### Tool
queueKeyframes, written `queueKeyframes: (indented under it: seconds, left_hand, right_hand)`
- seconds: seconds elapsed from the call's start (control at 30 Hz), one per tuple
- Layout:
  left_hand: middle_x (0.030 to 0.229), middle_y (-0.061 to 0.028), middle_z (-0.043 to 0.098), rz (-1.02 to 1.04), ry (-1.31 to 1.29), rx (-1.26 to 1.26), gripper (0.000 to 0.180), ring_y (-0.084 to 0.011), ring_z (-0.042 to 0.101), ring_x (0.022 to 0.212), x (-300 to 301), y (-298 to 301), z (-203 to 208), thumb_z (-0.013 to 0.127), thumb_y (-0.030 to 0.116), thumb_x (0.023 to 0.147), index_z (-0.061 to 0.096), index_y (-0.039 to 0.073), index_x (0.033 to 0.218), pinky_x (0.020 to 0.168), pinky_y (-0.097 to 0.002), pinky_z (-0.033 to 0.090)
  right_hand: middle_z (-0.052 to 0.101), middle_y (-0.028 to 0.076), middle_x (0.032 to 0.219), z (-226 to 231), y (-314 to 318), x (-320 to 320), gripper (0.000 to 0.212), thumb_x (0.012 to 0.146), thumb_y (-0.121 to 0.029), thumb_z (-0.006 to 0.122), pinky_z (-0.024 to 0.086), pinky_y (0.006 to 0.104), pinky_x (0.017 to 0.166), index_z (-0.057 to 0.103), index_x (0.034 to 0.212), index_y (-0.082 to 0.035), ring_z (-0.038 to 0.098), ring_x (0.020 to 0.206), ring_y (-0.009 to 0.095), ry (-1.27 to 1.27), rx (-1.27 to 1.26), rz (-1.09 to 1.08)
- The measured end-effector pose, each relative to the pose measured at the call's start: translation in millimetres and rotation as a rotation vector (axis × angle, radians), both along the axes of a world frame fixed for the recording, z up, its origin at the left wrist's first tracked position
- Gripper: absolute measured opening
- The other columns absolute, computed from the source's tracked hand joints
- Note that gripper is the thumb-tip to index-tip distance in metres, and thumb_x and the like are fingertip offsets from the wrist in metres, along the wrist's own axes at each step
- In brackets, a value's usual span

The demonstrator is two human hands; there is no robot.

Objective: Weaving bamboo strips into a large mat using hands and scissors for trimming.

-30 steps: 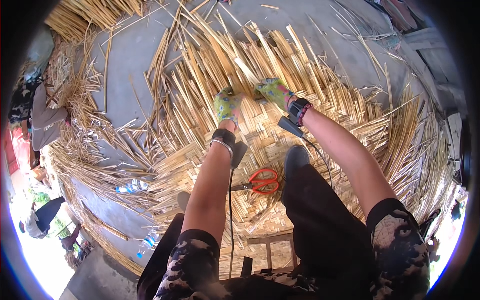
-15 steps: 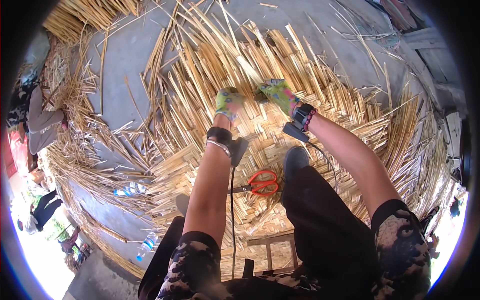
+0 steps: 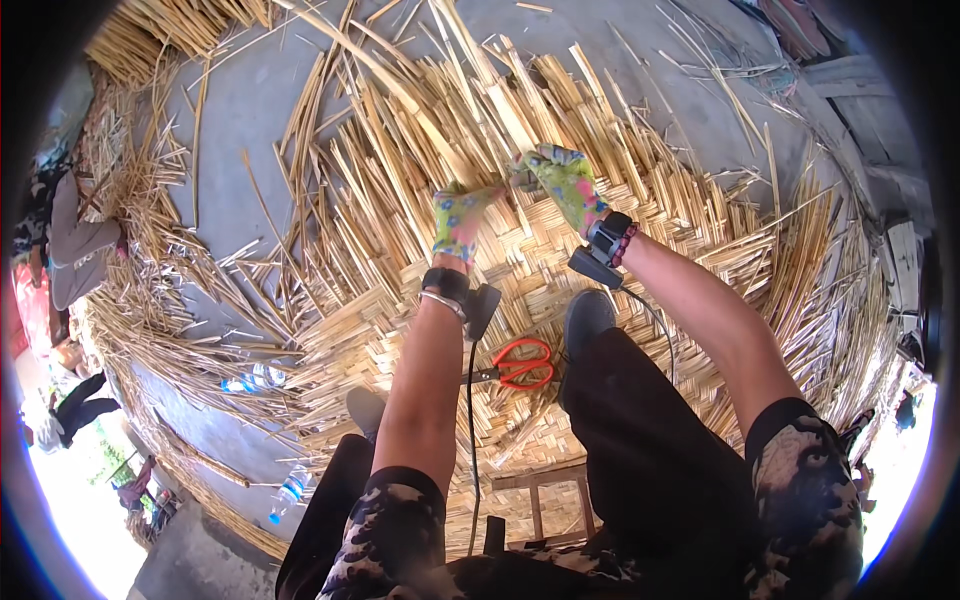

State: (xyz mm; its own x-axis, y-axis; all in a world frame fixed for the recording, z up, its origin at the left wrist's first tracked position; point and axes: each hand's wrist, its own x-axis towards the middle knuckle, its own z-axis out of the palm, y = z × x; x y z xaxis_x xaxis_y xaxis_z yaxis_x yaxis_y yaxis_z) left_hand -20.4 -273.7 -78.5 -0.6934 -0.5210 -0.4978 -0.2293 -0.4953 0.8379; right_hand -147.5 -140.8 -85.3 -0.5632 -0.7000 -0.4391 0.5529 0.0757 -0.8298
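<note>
Both my hands wear green floral gloves and work at the unfinished edge of a woven reed mat (image 3: 520,270). My left hand (image 3: 462,218) is closed at the base of a long, slanting reed strip (image 3: 405,95), its thumb pointing toward my right hand. A little to the right, my right hand (image 3: 562,188) has its fingers curled around the lower end of a pale, upright reed strip (image 3: 500,105); its fingertips are partly hidden. Scissors with orange handles (image 3: 525,364) lie on the woven part, between my forearms and beside my shoe.
Loose reed strips (image 3: 170,320) are heaped on the grey floor (image 3: 240,170) at the left. Two plastic bottles, one (image 3: 255,378) among the reeds and one (image 3: 290,495) nearer, lie there. A low wooden stool (image 3: 540,480) stands below me. Another person (image 3: 75,235) is at the far left.
The long strip at my left hand has swung over to the left. The pale strip by my right hand now stands more upright. Both hands have shifted slightly.
</note>
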Motion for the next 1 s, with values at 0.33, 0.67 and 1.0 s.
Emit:
queueKeyframes:
  seconds: [0.33, 0.67, 1.0]
  left_hand:
    - [0.086, -0.0040, 0.068, -0.050, 0.003, -0.212, 0.029, -0.0112, 0.060, 0.073, -2, -23, 46, 0.073, 0.005, 0.073, 0.065, 0.000, 0.101, 0.070, -0.0226, 0.048]
    - [0.081, -0.0049, 0.065, -0.087, -0.440, -0.525, 0.029, -0.0128, 0.061, 0.073, 83, -68, 1, 0.070, 0.004, 0.075, 0.060, -0.001, 0.102, 0.066, -0.0247, 0.052]
    - [0.084, -0.0108, 0.066, 0.038, -0.638, -1.603, 0.024, -0.0316, 0.062, 0.083, 67, -43, -3, 0.068, 0.020, 0.069, 0.064, 0.007, 0.089, 0.070, -0.0403, 0.049]
  right_hand:
    - [0.060, 0.012, 0.110, -11, -41, -3, 0.038, 0.083, -0.006, 0.058, 0.050, 0.0316, 0.086, 0.050, 0.120, -0.001, 0.060, 0.097, 0.022, -0.175, -0.103, 0.179]
    - [0.057, 0.012, 0.121, -42, -25, -4, 0.044, 0.083, -0.023, 0.056, 0.043, 0.0335, 0.095, 0.051, 0.122, -0.003, 0.055, 0.109, 0.024, -0.455, -0.087, 0.076]
    - [0.050, 0.011, 0.129, -53, -16, -2, 0.053, 0.080, -0.024, 0.058, 0.038, 0.0349, 0.102, 0.045, 0.128, -0.005, 0.047, 0.120, 0.025, -0.450, -0.178, 0.101]
